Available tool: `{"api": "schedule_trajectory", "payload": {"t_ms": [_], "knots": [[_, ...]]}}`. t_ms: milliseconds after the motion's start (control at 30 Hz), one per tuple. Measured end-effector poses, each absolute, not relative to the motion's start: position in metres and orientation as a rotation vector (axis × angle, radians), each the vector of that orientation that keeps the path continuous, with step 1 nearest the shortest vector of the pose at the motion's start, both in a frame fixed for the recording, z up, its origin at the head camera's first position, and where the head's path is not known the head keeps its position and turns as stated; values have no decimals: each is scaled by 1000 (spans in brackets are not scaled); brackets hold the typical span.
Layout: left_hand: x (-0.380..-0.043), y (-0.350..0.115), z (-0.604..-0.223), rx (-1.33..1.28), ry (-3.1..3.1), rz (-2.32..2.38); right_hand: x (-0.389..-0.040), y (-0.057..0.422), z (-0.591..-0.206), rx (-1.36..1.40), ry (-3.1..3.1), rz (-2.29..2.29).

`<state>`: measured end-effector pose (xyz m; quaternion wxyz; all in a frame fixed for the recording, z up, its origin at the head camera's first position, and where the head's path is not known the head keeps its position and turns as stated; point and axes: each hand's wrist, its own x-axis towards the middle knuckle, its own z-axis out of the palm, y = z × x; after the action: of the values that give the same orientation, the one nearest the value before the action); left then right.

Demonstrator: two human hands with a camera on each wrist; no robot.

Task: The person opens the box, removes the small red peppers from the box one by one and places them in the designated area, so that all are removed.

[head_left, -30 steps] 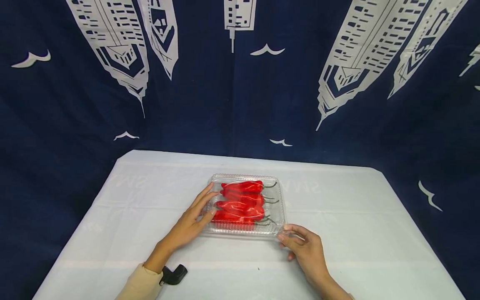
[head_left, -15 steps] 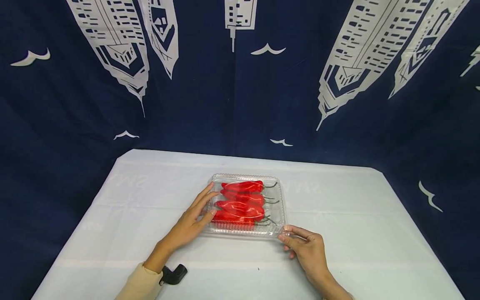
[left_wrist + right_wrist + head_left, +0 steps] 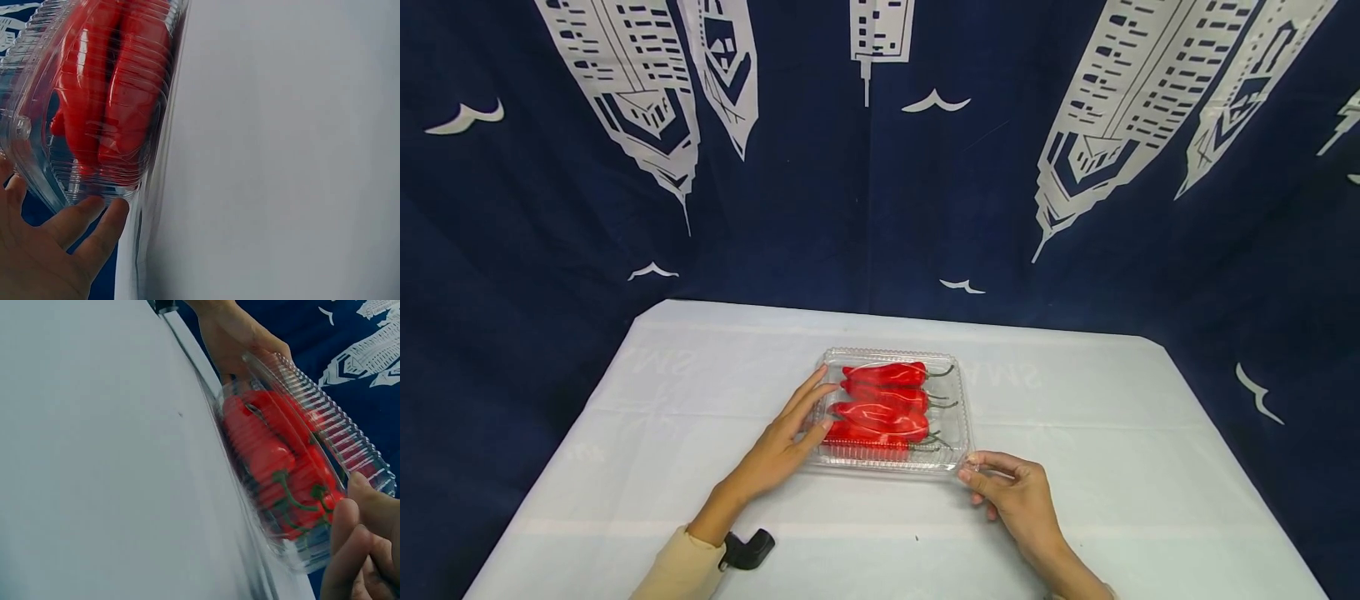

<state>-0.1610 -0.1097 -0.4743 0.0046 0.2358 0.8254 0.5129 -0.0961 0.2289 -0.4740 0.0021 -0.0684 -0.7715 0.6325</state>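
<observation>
Several L fingers (image 3: 107, 232) apart, on cntnr (image 3: 925, 460)

Left sleeve (image 3: 679, 565): plain pale cream cloth is covering the forearm at the lower left of the head view, the soft cuff ending just short of the wrist.
Black wrist piece (image 3: 751, 550): a dark, stubby, bent block with a rounded end is sticking out beside that cuff; a tiny bright spot is glinting at its inner edge.
Right sleeve (image 3: 1111, 593): only a sliver of similar pale cloth is showing at the bottom edge, right of centre.
Left hand (image 3: 775, 450): bare skin is running from cuff to fingertips.
Right hand (image 3: 1018, 500): bare skin is showing here too, wrist included.
</observation>
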Motion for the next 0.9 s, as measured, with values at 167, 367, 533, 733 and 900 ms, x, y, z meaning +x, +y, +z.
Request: {"api": "schedule_trajectory", "payload": {"t_ms": [167, 367, 533, 733, 900], "knots": [[-161, -110, -473, 731, 2569, 1617, -98, 232, -471, -178, -2460, 2002], [-160, -110, -472, 720, 2574, 1599, -98, 235, -468, -156, -2512, 1989], [-161, -110, -472, 718, 2573, 1601, -99, 236, -467, -180, -2545, 2000], [-161, -111, -472, 720, 2569, 1605, -100, 236, -464, -186, -2554, 2005], [-159, -111, -469, 700, 2572, 1601, -100, 236, -461, -207, -2536, 1998]]}}
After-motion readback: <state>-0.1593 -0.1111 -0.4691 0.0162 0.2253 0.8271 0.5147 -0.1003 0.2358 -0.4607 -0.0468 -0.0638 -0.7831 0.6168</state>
